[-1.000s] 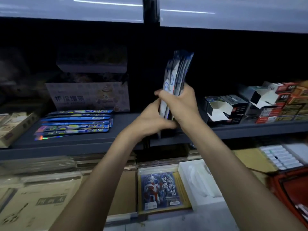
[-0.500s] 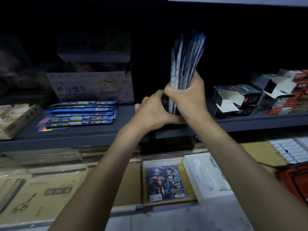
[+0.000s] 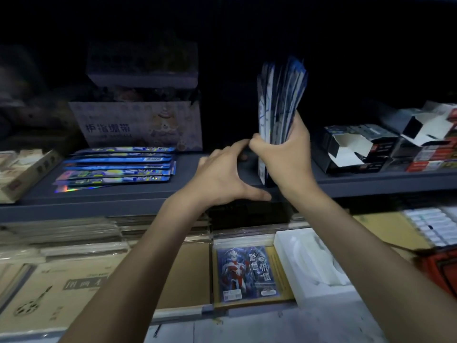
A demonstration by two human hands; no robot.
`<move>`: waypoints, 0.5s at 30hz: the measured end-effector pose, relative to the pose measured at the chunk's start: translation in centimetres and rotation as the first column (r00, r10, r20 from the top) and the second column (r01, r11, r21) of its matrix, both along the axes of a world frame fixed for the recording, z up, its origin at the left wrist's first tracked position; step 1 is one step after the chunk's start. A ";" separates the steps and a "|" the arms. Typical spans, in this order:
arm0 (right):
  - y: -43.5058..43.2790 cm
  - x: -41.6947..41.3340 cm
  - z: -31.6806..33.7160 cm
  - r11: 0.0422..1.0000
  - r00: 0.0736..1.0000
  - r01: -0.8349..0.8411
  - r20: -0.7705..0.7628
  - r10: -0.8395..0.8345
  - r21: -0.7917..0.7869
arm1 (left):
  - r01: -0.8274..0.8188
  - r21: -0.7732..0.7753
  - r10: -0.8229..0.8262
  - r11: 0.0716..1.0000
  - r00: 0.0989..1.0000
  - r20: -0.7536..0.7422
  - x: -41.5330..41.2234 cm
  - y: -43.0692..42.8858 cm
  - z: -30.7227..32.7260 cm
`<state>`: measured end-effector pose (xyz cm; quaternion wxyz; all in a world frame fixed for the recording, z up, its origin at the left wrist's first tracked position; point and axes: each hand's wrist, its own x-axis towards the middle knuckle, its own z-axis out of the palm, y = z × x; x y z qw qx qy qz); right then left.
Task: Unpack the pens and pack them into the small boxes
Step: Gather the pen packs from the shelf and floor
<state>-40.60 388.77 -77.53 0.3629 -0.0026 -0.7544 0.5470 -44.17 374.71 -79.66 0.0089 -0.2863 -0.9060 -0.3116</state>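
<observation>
My right hand (image 3: 288,157) grips a bundle of blue and white pen packets (image 3: 279,100), held upright over the grey shelf (image 3: 138,196). My left hand (image 3: 222,174) is just left of the bundle, fingers spread, holding nothing, its fingertips near my right thumb. A second stack of flat blue pen packets (image 3: 116,167) lies on the shelf to the left. Small open boxes (image 3: 351,149) with white insides stand on the shelf to the right, next to a pile of red and black closed boxes (image 3: 435,154).
A pale printed carton (image 3: 138,122) stands behind the flat packets, with a darker box (image 3: 143,65) on top. Below the shelf lie brown sketchbooks (image 3: 57,288), a hero-print paper pack (image 3: 247,273), a white foam tray (image 3: 311,263) and a red item (image 3: 442,271) at the right.
My left hand has let go of the bundle and opened beside it. My right hand keeps the bundle upright. The view has tilted down slightly.
</observation>
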 end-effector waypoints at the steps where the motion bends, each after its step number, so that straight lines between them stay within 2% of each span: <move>1: -0.2 -0.1 0.3 1.000 1.000 0.007 -0.019 -0.007 -0.008 | -0.002 0.005 0.002 1.000 1.000 -0.003 -0.1 0.0 0.0; 3: -0.7 -0.1 0.2 0.999 1.000 0.018 -0.021 -0.019 -0.042 | 0.000 0.005 0.000 1.000 1.000 -0.002 -0.2 0.0 0.1; 6: -1.2 0.2 -1.5 0.999 0.996 0.035 0.081 -0.033 -0.015 | 0.025 0.007 -0.025 1.000 0.998 0.050 -0.4 -0.3 -0.2; 7: -1.1 0.2 -1.8 1.000 0.994 0.028 0.105 -0.028 0.000 | 0.045 0.037 -0.048 0.998 0.994 0.100 -0.5 -0.4 -0.2; 9: -1.0 0.1 -1.8 1.000 0.992 0.007 0.129 -0.010 0.023 | 0.081 0.194 -0.126 0.978 0.965 0.228 -0.5 -0.9 -0.2; 11: -1.0 0.4 -1.3 0.997 0.990 0.020 0.136 -0.030 0.072 | 0.054 0.443 -0.215 0.895 0.922 0.323 0.1 -1.3 0.4; 13: -0.7 0.8 -0.6 0.987 0.987 0.020 0.156 -0.045 0.160 | -0.016 0.674 -0.315 0.739 0.876 0.365 1.2 -1.0 1.2; 15: -0.5 1.6 0.2 0.955 0.979 -0.040 0.205 -0.022 0.295 | -0.068 0.794 -0.381 0.604 0.851 0.362 2.3 0.0 1.7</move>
